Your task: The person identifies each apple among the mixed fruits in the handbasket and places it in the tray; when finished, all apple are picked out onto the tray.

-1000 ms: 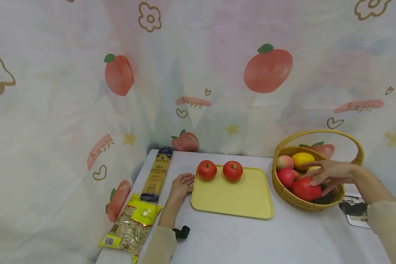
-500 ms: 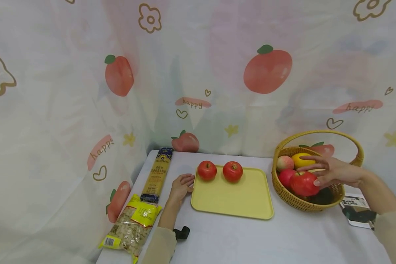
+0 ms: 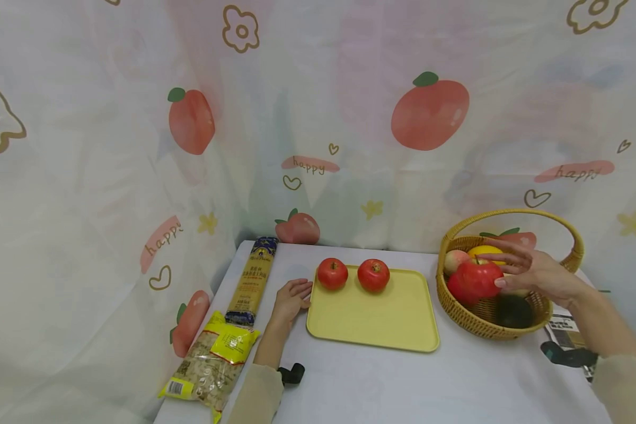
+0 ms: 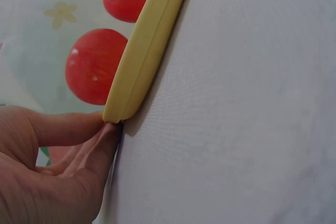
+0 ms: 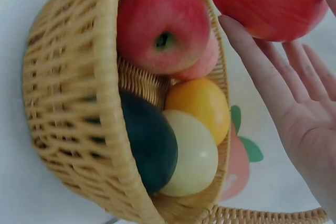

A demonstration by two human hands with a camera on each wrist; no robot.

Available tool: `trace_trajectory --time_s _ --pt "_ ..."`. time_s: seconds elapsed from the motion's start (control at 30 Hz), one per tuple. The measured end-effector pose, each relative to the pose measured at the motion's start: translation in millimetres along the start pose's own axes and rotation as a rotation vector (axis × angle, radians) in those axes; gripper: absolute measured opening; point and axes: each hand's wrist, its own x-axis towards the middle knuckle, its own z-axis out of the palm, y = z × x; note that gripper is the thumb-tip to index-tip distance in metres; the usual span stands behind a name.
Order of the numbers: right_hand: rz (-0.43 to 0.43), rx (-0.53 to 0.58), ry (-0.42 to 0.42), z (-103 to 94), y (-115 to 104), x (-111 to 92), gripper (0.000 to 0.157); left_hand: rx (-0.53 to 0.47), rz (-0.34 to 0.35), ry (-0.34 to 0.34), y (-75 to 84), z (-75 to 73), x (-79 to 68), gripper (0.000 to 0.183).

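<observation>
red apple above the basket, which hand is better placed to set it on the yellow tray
Right, most likely: the right hand holds the red apple over the wicker basket. The left hand pinches the edge of the yellow tray at the side away from the basket.

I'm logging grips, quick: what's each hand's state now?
Left hand: pinches the yellow tray at its edge.
Right hand: holds a red fruit.
</observation>
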Motion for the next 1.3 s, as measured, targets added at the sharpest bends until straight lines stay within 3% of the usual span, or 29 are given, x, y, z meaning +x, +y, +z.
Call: trace_trajectory --time_s 0.17,0.37,0.6,0.8,1.03,1.3 --pt "-0.057 0.091 0.031 8.9 -1.7 -2.3 0.084 -0.004 -0.009 -0.004 1.1 0.1 -0.9 0.065" --pt "-0.06 0.146 0.169 30.4 -11.1 -5.3 0.085 -0.008 -0.007 -0.016 2.7 -1.5 -2.4 0.066" --pt "-0.061 0.064 0.289 57.2 -24.3 -3.1 0.081 -0.003 0.006 -0.016 5.6 -3.2 -4.8 0.067" --pt "-0.081 -0.007 0.327 74.9 -28.3 -4.6 0.081 -0.015 0.011 -0.029 3.4 -1.6 -2.9 0.066" --pt "-0.212 0.044 0.316 96.2 -33.3 0.8 0.078 0.001 0.019 -0.021 -0.5 -2.0 0.3 0.066" --pt "-0.221 0.057 0.306 121.5 -37.6 14.2 0.077 -0.017 0.018 -0.011 -0.3 -2.1 2.9 0.066"
